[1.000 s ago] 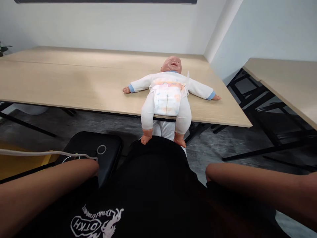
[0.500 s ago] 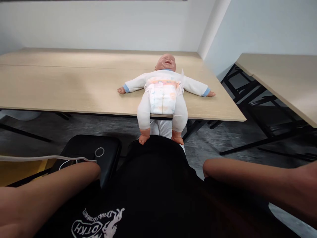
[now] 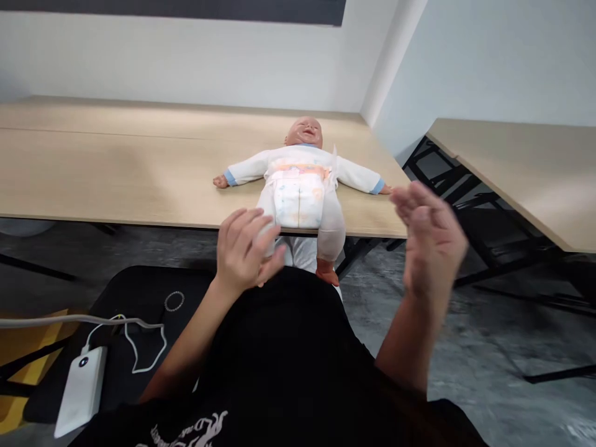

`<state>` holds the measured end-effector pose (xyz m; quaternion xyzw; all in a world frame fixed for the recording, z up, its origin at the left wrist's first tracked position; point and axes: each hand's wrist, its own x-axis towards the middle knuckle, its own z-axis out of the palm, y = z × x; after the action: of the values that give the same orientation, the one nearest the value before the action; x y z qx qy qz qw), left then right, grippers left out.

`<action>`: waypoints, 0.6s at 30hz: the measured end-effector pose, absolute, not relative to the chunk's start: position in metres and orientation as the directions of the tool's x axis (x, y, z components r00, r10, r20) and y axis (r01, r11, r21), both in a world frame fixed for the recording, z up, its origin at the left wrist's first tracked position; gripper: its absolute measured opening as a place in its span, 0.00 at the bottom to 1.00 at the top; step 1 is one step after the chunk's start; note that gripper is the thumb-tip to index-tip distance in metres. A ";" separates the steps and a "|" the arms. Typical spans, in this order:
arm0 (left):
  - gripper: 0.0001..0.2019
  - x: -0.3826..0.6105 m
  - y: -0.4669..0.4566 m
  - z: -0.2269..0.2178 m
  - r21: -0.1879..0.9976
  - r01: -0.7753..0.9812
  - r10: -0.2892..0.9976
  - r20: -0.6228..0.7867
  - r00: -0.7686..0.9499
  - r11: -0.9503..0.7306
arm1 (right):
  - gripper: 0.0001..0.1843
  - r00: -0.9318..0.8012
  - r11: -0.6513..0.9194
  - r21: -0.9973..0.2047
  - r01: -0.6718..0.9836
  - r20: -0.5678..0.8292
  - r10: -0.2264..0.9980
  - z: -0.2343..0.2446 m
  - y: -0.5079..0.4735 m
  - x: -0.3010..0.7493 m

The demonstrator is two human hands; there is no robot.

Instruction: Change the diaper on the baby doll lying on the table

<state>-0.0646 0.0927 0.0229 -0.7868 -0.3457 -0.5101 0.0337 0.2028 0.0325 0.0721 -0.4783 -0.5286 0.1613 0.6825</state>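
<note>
A long wooden table (image 3: 116, 167) is seen ahead, and a second wooden table (image 3: 512, 174) is seen off to the right. A black padded seat (image 3: 139, 298) is seen near on the left, below the table.

A baby doll (image 3: 298, 186) is laid on its back on the long table, close to the near edge. Its head is pointed far away and its arms are spread out to the left and right. A white top and a white diaper (image 3: 298, 198) are worn by it. Its legs are hung over the near edge of the table.

The left hand (image 3: 246, 251) is half open, with the fingers curved. It is wrapped around the doll's left leg (image 3: 266, 239), so most of that leg's lower end is covered. The right hand (image 3: 431, 239) is held up in the air with the fingers spread a little. It is a bit blurry, nothing is held by it, and it is near the doll's right foot (image 3: 327, 272).

A white power bank (image 3: 81, 391) and a white cable (image 3: 139, 335) are lying on the black seat.
</note>
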 end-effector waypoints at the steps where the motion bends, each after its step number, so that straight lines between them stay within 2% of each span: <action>1: 0.11 -0.065 0.103 0.020 0.310 0.572 0.506 0.834 0.220 -0.760 | 0.21 0.400 0.434 -0.859 0.273 0.511 0.761 0.058 0.043 0.206; 2: 0.12 -0.066 0.115 0.017 0.368 0.569 0.546 0.819 0.175 -0.735 | 0.23 0.407 0.340 -0.886 0.315 0.449 0.795 0.042 0.053 0.209; 4: 0.15 -0.067 0.139 0.008 0.566 0.540 0.703 0.708 0.069 -0.623 | 0.28 0.387 0.242 -0.904 0.353 0.376 0.842 0.015 0.071 0.213; 6: 0.21 -0.066 0.160 -0.001 0.720 0.470 0.824 0.566 0.027 -0.510 | 0.35 0.362 0.217 -0.898 0.381 0.362 0.859 -0.005 0.087 0.212; 8: 0.26 -0.062 0.174 -0.007 0.791 0.406 0.877 0.476 0.061 -0.458 | 0.40 0.342 0.222 -0.881 0.418 0.379 0.860 -0.014 0.099 0.206; 11: 0.32 -0.050 0.178 -0.005 0.767 0.403 0.864 0.473 0.173 -0.500 | 0.43 0.252 0.282 -0.818 0.502 0.450 0.857 -0.015 0.115 0.189; 15: 0.38 -0.036 0.161 0.000 0.672 0.488 0.828 0.489 0.273 -0.557 | 0.44 0.105 0.352 -0.654 0.669 0.552 0.827 -0.012 0.122 0.170; 18: 0.32 -0.034 0.146 -0.005 0.609 0.539 0.800 0.549 0.242 -0.582 | 0.39 0.099 0.354 -0.593 0.723 0.596 0.796 -0.015 0.115 0.164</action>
<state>-0.0337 0.1461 -0.0045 -0.7740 -0.4326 -0.4378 -0.1487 0.1643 0.1149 -0.0151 -0.5670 -0.6700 0.0384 0.4776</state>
